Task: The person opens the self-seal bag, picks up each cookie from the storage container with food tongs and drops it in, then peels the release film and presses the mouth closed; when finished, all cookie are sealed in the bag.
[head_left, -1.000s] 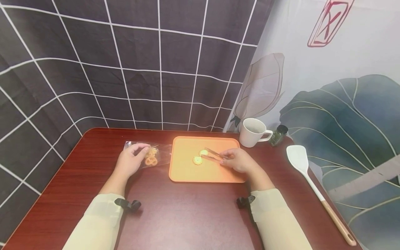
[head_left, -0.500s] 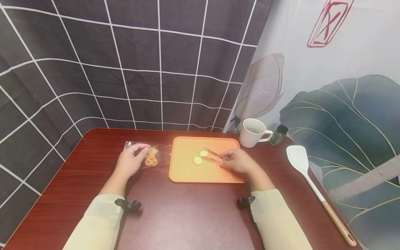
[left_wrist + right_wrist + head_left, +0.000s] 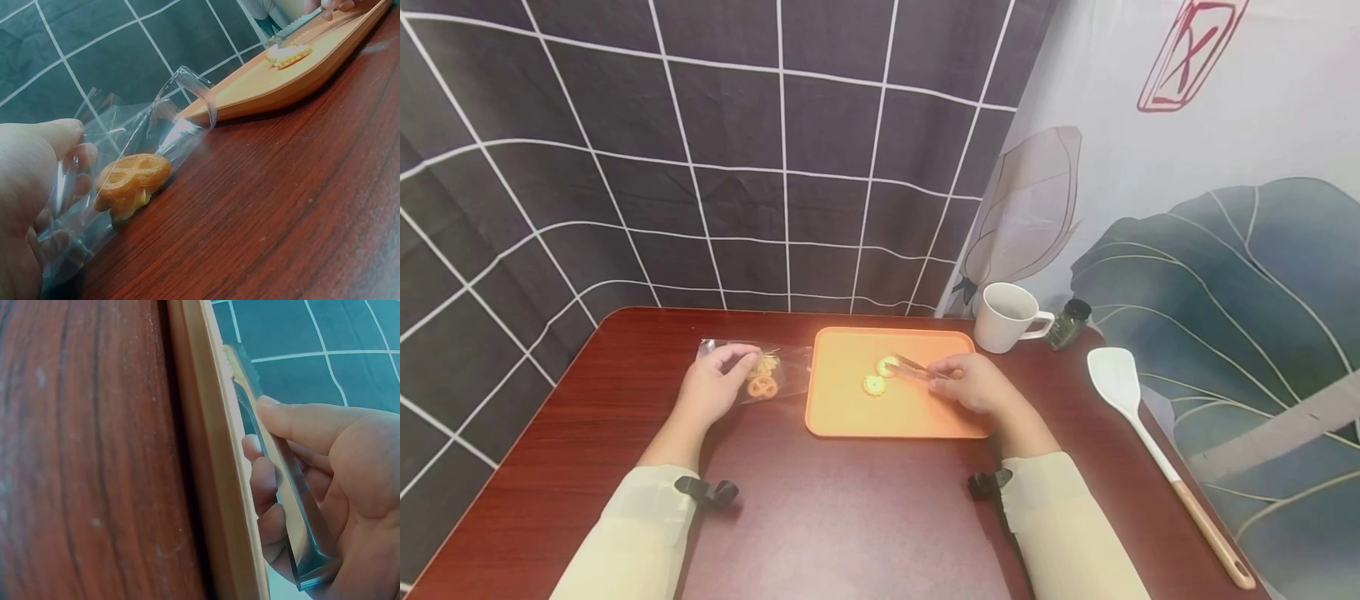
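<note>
My left hand (image 3: 718,385) holds a clear plastic bag (image 3: 181,87) between thumb and fingers at the table's left. Inside the bag lie a pretzel-shaped cracker (image 3: 763,387) and other yellowish snack pieces. The bag's mouth faces the orange tray (image 3: 842,421). Over the tray's right part my right hand (image 3: 973,385) grips metal tongs (image 3: 294,506), thumb on one arm and fingers on the other. The tongs' tips are at the farther of two round scalloped crackers, a pale yellow one (image 3: 886,367); whether they pinch it is unclear. The nearer cracker (image 3: 874,385) lies on the tray.
A white mug (image 3: 1002,323) and a small jar with a dark lid (image 3: 1067,325) stand behind the tray at right. A white spatula with a wooden handle (image 3: 1150,442) lies along the right table edge. Tiled-pattern cloth hangs behind the table.
The tongs' arms have come closer together at the farther cracker, which has shifted slightly left. My left hand and the bag have stayed put.
</note>
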`<state>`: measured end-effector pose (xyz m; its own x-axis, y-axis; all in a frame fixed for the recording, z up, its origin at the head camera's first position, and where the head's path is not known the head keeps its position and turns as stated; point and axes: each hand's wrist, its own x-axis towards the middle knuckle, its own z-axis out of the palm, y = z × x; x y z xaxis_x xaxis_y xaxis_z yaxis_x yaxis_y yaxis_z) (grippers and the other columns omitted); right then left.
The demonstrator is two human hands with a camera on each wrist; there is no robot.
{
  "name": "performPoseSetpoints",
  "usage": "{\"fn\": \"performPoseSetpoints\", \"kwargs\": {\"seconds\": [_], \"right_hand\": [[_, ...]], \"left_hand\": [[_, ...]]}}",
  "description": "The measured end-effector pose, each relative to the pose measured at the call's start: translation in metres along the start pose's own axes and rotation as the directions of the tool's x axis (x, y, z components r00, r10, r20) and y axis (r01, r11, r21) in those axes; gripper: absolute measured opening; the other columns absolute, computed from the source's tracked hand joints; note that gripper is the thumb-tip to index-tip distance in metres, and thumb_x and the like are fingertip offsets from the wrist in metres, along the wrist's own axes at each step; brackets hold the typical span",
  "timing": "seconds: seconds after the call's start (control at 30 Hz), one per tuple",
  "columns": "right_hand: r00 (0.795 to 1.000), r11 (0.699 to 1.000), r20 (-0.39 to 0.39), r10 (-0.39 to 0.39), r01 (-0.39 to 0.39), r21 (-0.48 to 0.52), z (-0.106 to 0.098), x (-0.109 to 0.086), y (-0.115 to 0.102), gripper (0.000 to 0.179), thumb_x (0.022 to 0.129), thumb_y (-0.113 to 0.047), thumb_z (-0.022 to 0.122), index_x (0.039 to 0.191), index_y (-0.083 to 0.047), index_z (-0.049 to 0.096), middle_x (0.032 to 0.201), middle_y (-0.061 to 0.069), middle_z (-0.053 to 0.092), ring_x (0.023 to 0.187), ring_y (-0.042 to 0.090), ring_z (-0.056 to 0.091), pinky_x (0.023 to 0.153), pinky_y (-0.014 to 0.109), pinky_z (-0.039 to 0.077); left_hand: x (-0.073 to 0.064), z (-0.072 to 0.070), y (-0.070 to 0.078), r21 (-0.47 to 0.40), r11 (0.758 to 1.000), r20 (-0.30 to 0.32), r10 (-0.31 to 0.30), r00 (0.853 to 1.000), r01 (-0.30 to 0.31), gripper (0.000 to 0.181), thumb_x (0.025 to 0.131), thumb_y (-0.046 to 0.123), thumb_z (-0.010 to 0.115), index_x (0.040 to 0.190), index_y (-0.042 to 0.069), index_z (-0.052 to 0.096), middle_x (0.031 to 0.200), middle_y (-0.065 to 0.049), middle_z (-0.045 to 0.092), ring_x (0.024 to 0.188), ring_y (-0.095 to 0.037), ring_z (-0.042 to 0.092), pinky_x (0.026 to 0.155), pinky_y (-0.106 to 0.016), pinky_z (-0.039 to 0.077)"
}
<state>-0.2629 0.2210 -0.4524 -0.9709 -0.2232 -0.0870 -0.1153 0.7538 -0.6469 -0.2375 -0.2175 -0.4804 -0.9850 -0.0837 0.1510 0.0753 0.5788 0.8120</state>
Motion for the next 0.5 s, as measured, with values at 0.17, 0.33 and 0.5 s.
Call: {"fn": "performPoseSetpoints", "kwargs": {"seconds": [0.17,0.33,0.5], "right_hand": [[1.0,1.0,0.006,0.01,-0.01,-0.013,0.0005,0.0,-0.0008,0.033,0.094,-0.028,0.081,0.124,-0.014,0.08,0.122,0.01,0.08,0.105,0.023,0.065,0.092,0.036,0.051],[1.0,1.0,0.024,0.002,-0.002,-0.027,-0.0007,0.0006,0.0022,0.037,0.094,-0.03,0.081,0.127,-0.014,0.078,0.125,0.01,0.079,0.109,0.023,0.065,0.096,0.038,0.051],[1.0,1.0,0.031,0.003,-0.004,0.007,-0.0038,0.0014,0.0054,0.041,0.089,-0.029,0.086,0.126,-0.013,0.078,0.115,0.007,0.081,0.097,0.02,0.063,0.085,0.031,0.05]], "left_hand": [[0.0002,0.0009,-0.0008,0.003,1.0,0.001,-0.005,1.0,0.005,0.034,0.109,0.037,0.062,0.13,0.014,0.075,0.128,-0.015,0.077,0.119,-0.034,0.068,0.105,-0.052,0.05],[0.0003,0.0021,-0.0012,0.005,1.0,-0.002,-0.008,1.0,0.008,0.033,0.109,0.036,0.062,0.129,0.014,0.075,0.127,-0.015,0.078,0.118,-0.033,0.068,0.106,-0.053,0.05],[0.0002,0.0024,-0.0009,0.003,1.0,-0.004,-0.006,1.0,0.006,0.032,0.109,0.036,0.063,0.128,0.014,0.076,0.125,-0.015,0.078,0.117,-0.033,0.069,0.104,-0.05,0.05]]}}
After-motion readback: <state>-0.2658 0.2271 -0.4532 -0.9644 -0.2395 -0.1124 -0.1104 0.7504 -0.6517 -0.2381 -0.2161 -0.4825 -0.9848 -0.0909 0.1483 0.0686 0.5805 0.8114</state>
